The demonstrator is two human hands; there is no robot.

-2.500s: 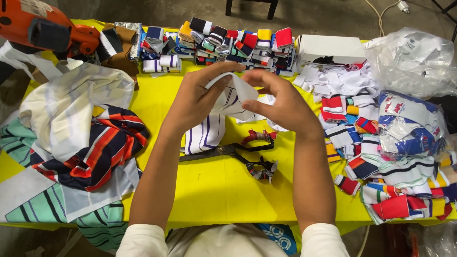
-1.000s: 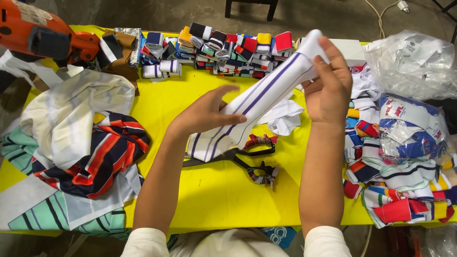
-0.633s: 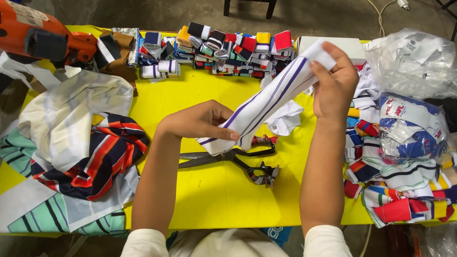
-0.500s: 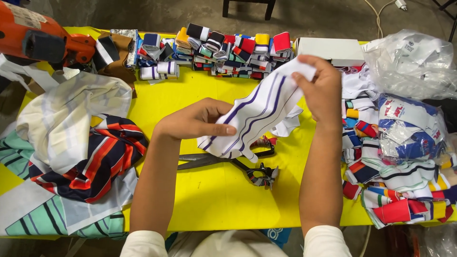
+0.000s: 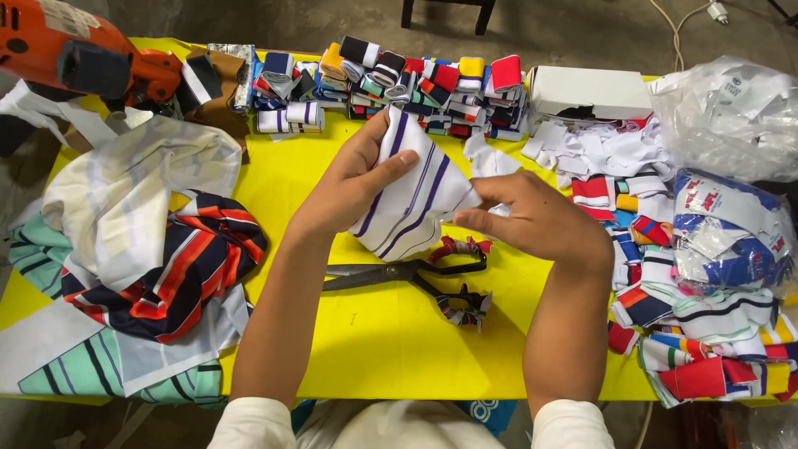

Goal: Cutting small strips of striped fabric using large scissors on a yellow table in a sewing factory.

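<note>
A garment workshop: yellow table (image 5: 291,179) heaped with striped fabric offcuts (image 5: 158,258), rows of folded knit trims (image 5: 416,79), tailor's scissors (image 5: 407,274), orange power tool (image 5: 75,54).

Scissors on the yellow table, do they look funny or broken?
Not broken. The scissors lie open below the striped cloth, and their handles are wrapped in cloth scraps, which looks odd. Nothing else stands out.

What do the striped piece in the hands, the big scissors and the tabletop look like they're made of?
The striped piece looks like soft knit fabric, white with purple lines: it bends and folds between the left hand and right hand. The scissors look like dark, dull metal, with handles wrapped in cloth strips. The tabletop is smooth, matte yellow, perhaps laminate or painted board.
</note>
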